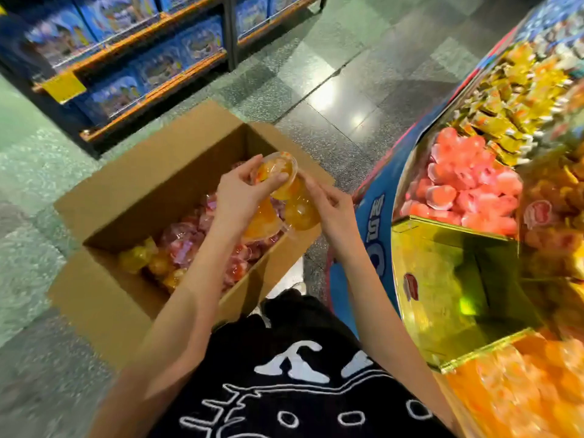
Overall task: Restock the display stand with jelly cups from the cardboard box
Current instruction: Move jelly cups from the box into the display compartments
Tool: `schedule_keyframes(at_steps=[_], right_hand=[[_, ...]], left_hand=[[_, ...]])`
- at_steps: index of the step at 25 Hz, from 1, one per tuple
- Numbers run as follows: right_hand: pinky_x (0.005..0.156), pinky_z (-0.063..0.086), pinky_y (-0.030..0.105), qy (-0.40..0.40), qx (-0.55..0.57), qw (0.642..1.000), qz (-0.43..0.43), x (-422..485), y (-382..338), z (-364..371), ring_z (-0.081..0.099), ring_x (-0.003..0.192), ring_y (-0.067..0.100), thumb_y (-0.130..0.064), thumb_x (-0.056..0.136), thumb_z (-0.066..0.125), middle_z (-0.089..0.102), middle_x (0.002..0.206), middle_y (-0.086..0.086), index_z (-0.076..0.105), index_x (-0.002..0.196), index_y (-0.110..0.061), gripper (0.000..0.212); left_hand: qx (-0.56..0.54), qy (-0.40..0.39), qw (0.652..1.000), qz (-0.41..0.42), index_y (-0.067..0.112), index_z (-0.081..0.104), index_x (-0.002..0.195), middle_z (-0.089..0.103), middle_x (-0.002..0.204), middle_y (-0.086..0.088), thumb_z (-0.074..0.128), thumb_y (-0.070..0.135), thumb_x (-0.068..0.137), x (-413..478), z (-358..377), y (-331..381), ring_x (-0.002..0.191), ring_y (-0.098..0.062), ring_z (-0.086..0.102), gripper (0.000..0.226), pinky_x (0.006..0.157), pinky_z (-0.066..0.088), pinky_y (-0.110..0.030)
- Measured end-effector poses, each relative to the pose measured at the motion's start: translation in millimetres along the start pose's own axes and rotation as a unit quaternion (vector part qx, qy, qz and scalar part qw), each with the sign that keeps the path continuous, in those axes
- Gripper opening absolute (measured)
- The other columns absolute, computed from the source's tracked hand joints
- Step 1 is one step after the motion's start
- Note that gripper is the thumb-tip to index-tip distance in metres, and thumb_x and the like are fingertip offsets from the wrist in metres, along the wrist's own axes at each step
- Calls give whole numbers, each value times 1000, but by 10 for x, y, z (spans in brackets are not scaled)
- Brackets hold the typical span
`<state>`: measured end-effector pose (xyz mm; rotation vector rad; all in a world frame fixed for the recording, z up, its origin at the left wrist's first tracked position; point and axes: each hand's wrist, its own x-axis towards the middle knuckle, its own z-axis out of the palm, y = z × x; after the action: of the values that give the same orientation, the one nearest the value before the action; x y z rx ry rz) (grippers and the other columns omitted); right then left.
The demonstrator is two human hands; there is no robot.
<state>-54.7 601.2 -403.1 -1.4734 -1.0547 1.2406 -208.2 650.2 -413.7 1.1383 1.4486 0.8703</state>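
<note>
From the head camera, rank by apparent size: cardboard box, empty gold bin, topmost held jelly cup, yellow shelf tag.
1. cardboard box
2. gold bin
3. jelly cup and shelf tag look alike; the tag is farther, so unranked.

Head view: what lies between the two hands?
In the head view, a cluster of orange jelly cups lies between the left hand and right hand, over the open cardboard box.

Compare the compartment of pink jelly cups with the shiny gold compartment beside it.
The compartment of pink jelly cups is heaped full; the shiny gold compartment shows no cups, only reflective walls. The pink one sits farther from the person, the gold one nearer. Both belong to one display stand.
</note>
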Motion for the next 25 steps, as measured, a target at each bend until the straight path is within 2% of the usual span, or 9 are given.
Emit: schedule_keyframes(at_steps=[3, 5, 8, 12, 14, 17, 20, 23, 25], right_hand=[[83, 49, 19, 88, 12, 996, -4, -358, -11, -405, 65, 97, -1, -22, 98, 57, 73, 101, -11, 71, 115, -16, 23], [86, 50, 19, 136, 18, 990, -11, -638, 19, -688, 65, 101, 0, -24, 99, 56, 73, 105, -11, 71, 116, -18, 24], [95, 49, 23, 221, 17, 975, -13, -1107, 127, -1069, 63, 109, 4, -24, 99, 56, 71, 115, -5, 71, 118, -15, 26], [88, 44, 12, 314, 10, 949, -8, -1816, 293, -1535, 59, 97, -13, -19, 100, 53, 69, 107, -16, 70, 115, -20, 22], [88, 46, 15, 356, 24, 934, -8, -2203, 424, -1765, 59, 93, -16, -18, 99, 54, 67, 103, -20, 69, 113, -22, 21], [87, 49, 16, 428, 45, 903, -12, -2746, 617, -2109, 60, 94, -12, -17, 99, 54, 68, 106, -12, 67, 115, -20, 21], [87, 48, 15, 472, 38, 881, -6, -3354, 778, -2606, 58, 99, -8, -24, 99, 54, 66, 112, -8, 66, 118, -25, 22], [88, 44, 8, 463, 18, 886, 9, -3908, 977, -3117, 55, 108, -4, -24, 99, 55, 61, 118, -8, 60, 124, -26, 26], [97, 44, 17, 453, 13, 891, 24, -4178, 1109, -3394, 52, 119, 4, -22, 97, 59, 57, 130, -5, 56, 127, -29, 31]], left_hand=[[32, -108, 993, 25, 17, 56, 138, 60, 129, 5, 79, 34, 79, -205, 356, 202, 116, -3, 54, 65, 78, 41, -8], [44, -186, 981, 38, 18, 53, 140, 58, 128, 6, 77, 30, 82, -353, 652, 321, 115, -3, 53, 63, 82, 40, -10], [76, -294, 951, 61, 22, 56, 137, 60, 126, 3, 75, 26, 84, -605, 1138, 388, 118, -9, 56, 57, 94, 45, -20], [99, -402, 909, 52, 24, 59, 133, 63, 126, -1, 82, 27, 78, -1066, 1805, 371, 115, -15, 60, 59, 101, 48, -32], [123, -438, 888, 66, 26, 59, 132, 62, 129, -5, 80, 24, 80, -1373, 2164, 352, 114, -18, 60, 56, 97, 50, -31], [139, -469, 868, 85, 28, 59, 132, 60, 125, -3, 76, 24, 84, -1896, 2656, 316, 107, -15, 60, 52, 80, 52, -19], [133, -467, 871, 79, 24, 59, 133, 60, 130, -5, 76, 25, 83, -2511, 3168, 189, 114, -18, 59, 53, 91, 49, -29], [128, -448, 882, 76, 21, 58, 135, 60, 129, -9, 76, 25, 84, -2999, 3623, 105, 115, -18, 59, 55, 87, 47, -26], [129, -434, 888, 84, 19, 58, 136, 61, 128, -9, 76, 24, 84, -3190, 3868, 75, 112, -17, 58, 55, 83, 44, -24]])
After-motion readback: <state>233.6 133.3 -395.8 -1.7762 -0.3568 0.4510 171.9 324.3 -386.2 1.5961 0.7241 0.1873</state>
